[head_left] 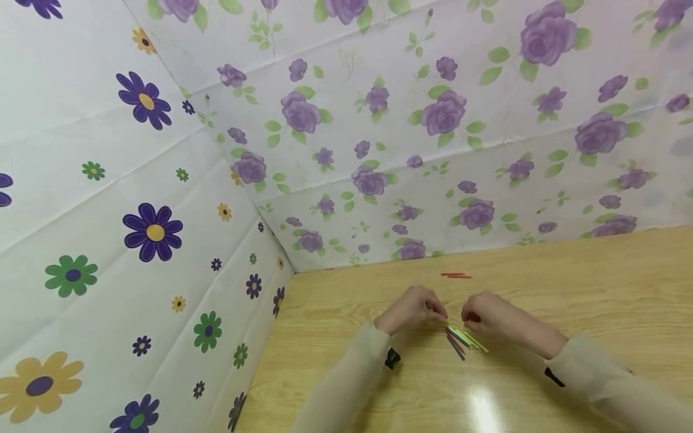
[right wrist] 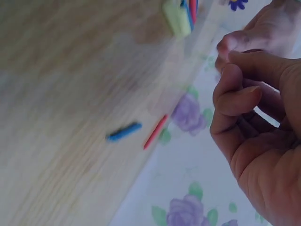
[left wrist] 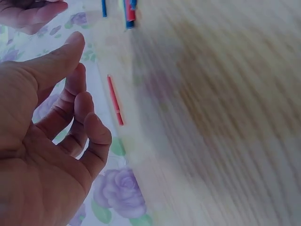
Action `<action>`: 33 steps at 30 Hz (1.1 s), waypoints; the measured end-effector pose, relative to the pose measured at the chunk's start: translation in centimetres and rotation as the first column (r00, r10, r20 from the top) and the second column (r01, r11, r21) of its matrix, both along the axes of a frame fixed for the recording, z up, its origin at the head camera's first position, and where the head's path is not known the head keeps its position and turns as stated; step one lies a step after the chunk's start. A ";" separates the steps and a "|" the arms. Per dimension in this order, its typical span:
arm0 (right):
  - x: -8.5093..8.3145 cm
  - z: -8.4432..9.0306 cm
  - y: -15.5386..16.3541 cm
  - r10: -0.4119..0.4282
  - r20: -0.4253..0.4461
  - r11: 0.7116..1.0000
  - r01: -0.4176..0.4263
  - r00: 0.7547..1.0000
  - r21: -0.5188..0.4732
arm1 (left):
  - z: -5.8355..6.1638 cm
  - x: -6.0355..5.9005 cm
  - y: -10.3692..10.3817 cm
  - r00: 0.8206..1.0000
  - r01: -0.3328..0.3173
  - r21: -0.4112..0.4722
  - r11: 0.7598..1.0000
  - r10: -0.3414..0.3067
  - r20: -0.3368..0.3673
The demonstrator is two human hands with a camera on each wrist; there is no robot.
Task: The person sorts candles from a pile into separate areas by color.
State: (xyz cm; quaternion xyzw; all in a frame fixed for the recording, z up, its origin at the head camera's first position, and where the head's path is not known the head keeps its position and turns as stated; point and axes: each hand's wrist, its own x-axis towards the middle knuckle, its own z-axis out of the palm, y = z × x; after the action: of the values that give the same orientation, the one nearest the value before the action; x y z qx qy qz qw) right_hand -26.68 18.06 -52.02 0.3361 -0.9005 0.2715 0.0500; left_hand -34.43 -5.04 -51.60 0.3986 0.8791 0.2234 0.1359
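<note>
Two hands, left hand (head_left: 412,310) and right hand (head_left: 489,320), hover loosely curled, holding nothing, over a bundle of coloured sticks (head_left: 463,340) pointing slantwise; two red sticks (head_left: 456,275) lie sideways on the worktop (head_left: 595,288).

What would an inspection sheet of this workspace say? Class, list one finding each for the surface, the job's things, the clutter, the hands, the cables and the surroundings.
Surface: wooden table, pale grain, with a glare patch near the front edge.
Job's things: small heap of coloured sticks lying between the two hands; yellow, blue, red and green ones show.
Clutter: red sticks lying apart, nearer the back wall.
Hands: left hand has loosely curled fingers and holds nothing in the wrist view; right hand has curled fingers, any hold unclear.
Cables: nothing seen.
Surroundings: floral sheets line the walls, purple roses behind, mixed daisies on the left.
</note>
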 end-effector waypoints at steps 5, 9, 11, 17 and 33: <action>1.2 -0.3 -1.0 -0.006 0.057 1.000 0.007 0.998 -0.017 | -1.3 0.5 -0.2 0.997 0.067 -0.045 0.997 -0.068 -0.023; 1.6 -1.2 -1.5 0.021 0.047 0.999 -0.020 0.999 -0.028 | -1.9 0.9 -0.3 0.994 0.101 -0.080 0.992 -0.103 -0.033; 1.5 -2.0 -1.6 0.055 0.023 0.997 -0.053 0.998 -0.051 | -2.0 1.1 -0.2 0.993 0.109 -0.080 0.991 -0.112 -0.029; 2.0 -2.7 -2.2 0.045 0.076 0.991 -0.035 0.996 -0.127 | -1.9 1.5 0.0 0.990 0.132 -0.070 0.989 -0.134 -0.034; 2.1 -5.0 -3.4 -0.144 0.168 0.982 0.162 0.975 -0.095 | -2.0 1.7 -0.3 0.978 0.163 -0.120 0.979 -0.177 -0.110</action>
State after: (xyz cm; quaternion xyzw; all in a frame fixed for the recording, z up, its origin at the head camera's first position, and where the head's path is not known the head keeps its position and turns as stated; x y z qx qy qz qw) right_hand -24.57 14.69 -57.06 0.2395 -0.9088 0.3414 0.0162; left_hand -32.76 -5.31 -53.63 0.4770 0.8593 0.1375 0.1231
